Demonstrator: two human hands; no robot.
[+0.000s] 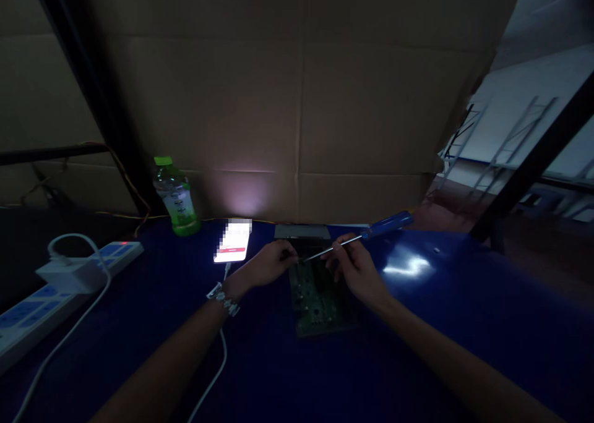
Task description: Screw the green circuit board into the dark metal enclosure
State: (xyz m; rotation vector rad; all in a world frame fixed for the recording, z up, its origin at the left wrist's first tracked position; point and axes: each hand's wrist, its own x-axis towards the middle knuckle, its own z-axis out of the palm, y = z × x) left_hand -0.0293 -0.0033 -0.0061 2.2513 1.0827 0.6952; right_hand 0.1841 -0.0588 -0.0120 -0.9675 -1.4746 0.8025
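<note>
A dark green circuit board (318, 308) lies on the blue tabletop in front of me. In my right hand (355, 265) is a screwdriver (388, 224) with a blue handle, held by its metal shaft. The shaft slants down to the left, and its tip ends over the far part of the board, close to my left fingers. My left hand (273, 261) is at the board's far left edge, fingers bent and pinched together. Whatever sits between those fingers is too dark and small to make out. A metal-band watch (224, 299) is on my left wrist.
A lit phone (233, 240) with a white cable stands left of the board. Behind it is a green-capped bottle (179, 200). At far left lies a power strip (125, 250) with a plugged-in white adapter (77, 274). A cardboard wall (297, 101) rises behind the table.
</note>
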